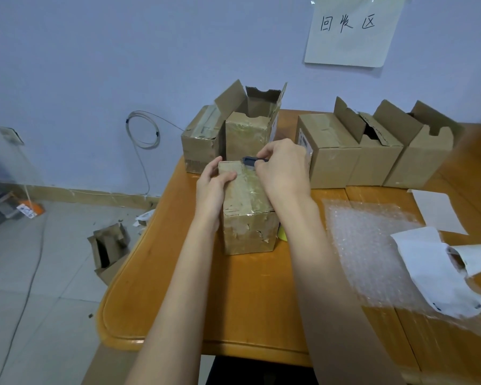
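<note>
Slipping is being risked: cutter, pinched by right hand, is being pressed near left hand gripping taped box.

Count: front box 1; other cardboard boxes on desk 5; torn box on floor 1; dark tool 1; bubble wrap sheet 1; loose papers 2; wall sign 1.

The wooden table carries a taped box near its middle, with a yellow scrap just beside it, mostly hidden. At back left, a shut box touches an open box. At back right stands a row of 3 boxes. On the right lies bubble wrap, with a curled paper partly on it and a flat sheet nearby.
</note>
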{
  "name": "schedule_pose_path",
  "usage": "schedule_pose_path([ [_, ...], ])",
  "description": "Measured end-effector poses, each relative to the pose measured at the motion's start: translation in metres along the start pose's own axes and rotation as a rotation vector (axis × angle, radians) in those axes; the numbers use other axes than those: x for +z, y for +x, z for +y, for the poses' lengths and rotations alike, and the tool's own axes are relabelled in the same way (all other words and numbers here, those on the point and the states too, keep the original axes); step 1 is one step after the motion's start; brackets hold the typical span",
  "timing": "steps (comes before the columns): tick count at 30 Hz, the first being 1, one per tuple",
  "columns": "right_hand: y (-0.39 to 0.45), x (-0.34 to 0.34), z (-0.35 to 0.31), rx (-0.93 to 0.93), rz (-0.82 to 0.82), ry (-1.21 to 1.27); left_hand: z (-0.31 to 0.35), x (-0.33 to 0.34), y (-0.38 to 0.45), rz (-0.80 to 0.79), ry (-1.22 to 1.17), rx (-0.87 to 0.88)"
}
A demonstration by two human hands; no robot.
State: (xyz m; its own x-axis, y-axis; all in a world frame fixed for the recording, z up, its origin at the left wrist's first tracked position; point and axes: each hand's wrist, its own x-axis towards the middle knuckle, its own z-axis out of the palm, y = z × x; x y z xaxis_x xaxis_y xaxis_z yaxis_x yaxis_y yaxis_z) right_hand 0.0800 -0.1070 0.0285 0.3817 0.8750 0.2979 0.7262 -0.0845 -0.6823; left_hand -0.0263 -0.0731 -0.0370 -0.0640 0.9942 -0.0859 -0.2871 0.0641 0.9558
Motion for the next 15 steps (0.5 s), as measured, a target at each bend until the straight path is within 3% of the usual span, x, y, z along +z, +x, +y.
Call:
schedule_pose_path([
  [15,-0.0035,-0.0005,-0.0038,-0.021,-0.022,-0.056,-0.0012,0.0014,0.0002,0.011,-0.023,0.004],
])
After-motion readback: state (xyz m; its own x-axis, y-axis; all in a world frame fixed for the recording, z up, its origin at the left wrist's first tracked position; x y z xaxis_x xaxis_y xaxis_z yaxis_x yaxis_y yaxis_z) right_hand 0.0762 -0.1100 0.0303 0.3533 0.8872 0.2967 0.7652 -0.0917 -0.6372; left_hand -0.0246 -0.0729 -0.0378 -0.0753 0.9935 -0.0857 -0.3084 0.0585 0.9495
